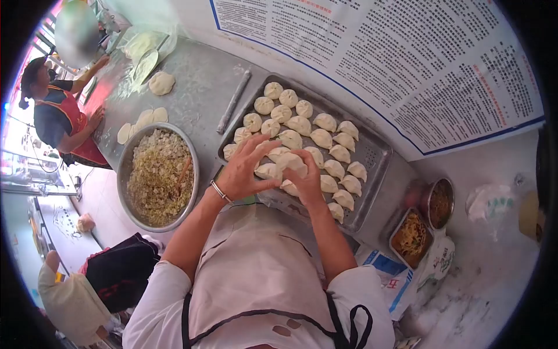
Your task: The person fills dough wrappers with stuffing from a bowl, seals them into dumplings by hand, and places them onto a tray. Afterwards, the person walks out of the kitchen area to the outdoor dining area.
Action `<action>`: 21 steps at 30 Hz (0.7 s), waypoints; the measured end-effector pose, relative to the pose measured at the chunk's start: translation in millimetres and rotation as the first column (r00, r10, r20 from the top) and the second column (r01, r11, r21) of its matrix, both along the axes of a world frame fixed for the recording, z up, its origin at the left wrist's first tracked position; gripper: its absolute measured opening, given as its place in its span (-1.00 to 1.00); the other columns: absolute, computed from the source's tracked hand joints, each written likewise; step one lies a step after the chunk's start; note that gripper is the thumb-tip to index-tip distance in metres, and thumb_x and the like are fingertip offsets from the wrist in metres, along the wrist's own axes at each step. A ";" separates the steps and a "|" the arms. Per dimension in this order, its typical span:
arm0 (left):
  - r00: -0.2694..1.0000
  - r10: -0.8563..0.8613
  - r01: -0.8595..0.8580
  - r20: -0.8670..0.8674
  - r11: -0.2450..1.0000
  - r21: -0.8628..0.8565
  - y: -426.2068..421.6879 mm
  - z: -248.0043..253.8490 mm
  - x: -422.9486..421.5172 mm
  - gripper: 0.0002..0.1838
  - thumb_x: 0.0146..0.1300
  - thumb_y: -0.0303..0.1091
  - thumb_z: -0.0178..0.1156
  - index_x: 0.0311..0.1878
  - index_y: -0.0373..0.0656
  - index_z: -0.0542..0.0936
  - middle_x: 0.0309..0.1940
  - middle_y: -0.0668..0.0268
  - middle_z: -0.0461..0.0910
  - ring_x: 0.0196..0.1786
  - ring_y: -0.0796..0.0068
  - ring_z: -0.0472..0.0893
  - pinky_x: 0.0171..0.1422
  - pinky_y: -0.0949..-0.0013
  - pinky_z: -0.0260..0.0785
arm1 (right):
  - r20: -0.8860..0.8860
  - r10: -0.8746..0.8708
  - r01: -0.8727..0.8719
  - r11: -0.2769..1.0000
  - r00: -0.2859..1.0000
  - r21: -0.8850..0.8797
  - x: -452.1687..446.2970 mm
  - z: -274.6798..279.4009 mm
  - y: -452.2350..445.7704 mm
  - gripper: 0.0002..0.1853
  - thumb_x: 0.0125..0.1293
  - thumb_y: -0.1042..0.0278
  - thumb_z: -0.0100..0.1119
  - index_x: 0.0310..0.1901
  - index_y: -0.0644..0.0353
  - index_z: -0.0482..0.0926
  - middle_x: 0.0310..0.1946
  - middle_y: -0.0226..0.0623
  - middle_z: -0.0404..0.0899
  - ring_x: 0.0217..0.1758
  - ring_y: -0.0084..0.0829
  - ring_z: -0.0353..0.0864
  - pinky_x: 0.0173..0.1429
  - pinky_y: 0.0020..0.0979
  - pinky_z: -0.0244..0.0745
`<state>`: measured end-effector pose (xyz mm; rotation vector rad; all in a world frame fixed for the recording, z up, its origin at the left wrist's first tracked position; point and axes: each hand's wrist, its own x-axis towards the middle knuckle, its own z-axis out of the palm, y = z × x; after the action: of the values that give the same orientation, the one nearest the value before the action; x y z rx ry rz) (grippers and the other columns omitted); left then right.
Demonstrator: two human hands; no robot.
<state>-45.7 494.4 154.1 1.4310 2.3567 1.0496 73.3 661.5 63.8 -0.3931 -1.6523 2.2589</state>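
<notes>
In the head view, both of my hands are over a metal tray [372,174] with several rows of filled dumplings [299,125]. My right hand [308,183] has its fingers curled round a pale folded dumpling [289,163]. Close by on the left, my left hand [247,168] has its thumb and fingers apart in a C shape, with nothing gripped between them. The fingertips of both hands come near the held dumpling, and my hands partly hide the dumplings below.
A large metal bowl of chopped filling [160,174] stands left of the tray. Flat dough wrappers [142,120], a dough lump [161,83] and a rolling pin [234,102] lie beyond. Food containers [411,238] stand at right. A person in a red apron [75,122] works at far left.
</notes>
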 end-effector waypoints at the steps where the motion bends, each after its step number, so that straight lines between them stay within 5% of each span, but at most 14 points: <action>1: 0.996 0.003 -0.007 0.086 0.999 0.042 1.9 -7.1 1.0 -0.14 -0.02 -0.10 0.52 0.40 0.03 0.42 0.36 0.07 0.36 0.43 -0.03 0.32 0.49 0.02 0.21 | -0.055 -0.006 0.007 1.000 0.998 0.013 1.6 0.7 5.8 -0.51 0.19 0.55 0.40 0.15 0.14 0.45 0.13 -0.27 0.54 0.16 -0.48 0.54 0.22 -0.39 0.49; 7: 0.975 0.110 -0.136 0.191 0.982 0.132 -6.3 -37.0 10.6 -0.35 0.01 -0.28 0.53 0.24 -0.10 0.58 0.22 0.11 0.55 0.31 0.08 0.52 0.38 0.13 0.36 | -0.047 0.008 -0.011 0.999 0.999 -0.051 13.3 -2.5 37.3 -0.52 0.19 0.55 0.41 0.12 0.12 0.43 0.12 -0.29 0.53 0.18 -0.46 0.52 0.27 -0.39 0.47; 14: 0.981 0.173 -0.191 0.083 0.921 0.340 25.4 -57.3 28.9 -0.62 0.02 -0.42 0.49 -0.02 -0.03 0.74 0.11 0.21 0.63 0.12 0.14 0.61 0.15 0.19 0.47 | 0.076 0.070 -0.073 0.997 0.995 0.031 1.7 -0.2 6.8 -0.52 0.29 0.48 0.34 0.22 0.15 0.44 0.06 -0.39 0.52 0.10 -0.53 0.54 0.14 -0.45 0.53; 17: 0.980 0.165 -0.192 0.115 0.941 0.281 21.9 -64.7 27.7 -0.55 0.02 -0.41 0.48 0.06 -0.07 0.69 0.18 0.16 0.59 0.18 0.11 0.57 0.22 0.16 0.43 | 0.089 0.092 -0.072 0.977 0.992 -0.202 2.2 21.5 -2.2 -0.52 0.27 0.49 0.34 0.21 0.16 0.46 0.06 -0.39 0.53 0.08 -0.55 0.55 0.08 -0.48 0.54; 20: 0.974 0.196 -0.217 0.118 0.954 0.206 31.9 -40.9 33.5 -0.38 0.07 -0.39 0.43 0.26 -0.10 0.54 0.27 0.16 0.52 0.27 0.16 0.51 0.31 0.14 0.37 | 0.151 0.118 -0.083 0.971 0.982 -0.223 9.2 -10.2 14.8 -0.55 0.27 0.50 0.33 0.20 0.15 0.48 0.06 -0.39 0.54 0.09 -0.56 0.54 0.07 -0.48 0.54; 21: 0.948 0.190 -0.246 0.256 0.947 0.206 31.7 -37.3 34.2 -0.33 0.08 -0.39 0.41 0.32 -0.11 0.48 0.29 0.16 0.50 0.30 0.19 0.49 0.33 0.15 0.35 | 0.159 0.072 -0.047 0.987 0.985 -0.155 11.9 -13.4 26.3 -0.55 0.26 0.50 0.33 0.19 0.15 0.49 0.06 -0.40 0.54 0.09 -0.56 0.54 0.07 -0.48 0.54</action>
<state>-11.5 526.1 116.8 1.0535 2.3174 1.5121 85.1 687.8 50.3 -0.5881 -1.5935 2.4643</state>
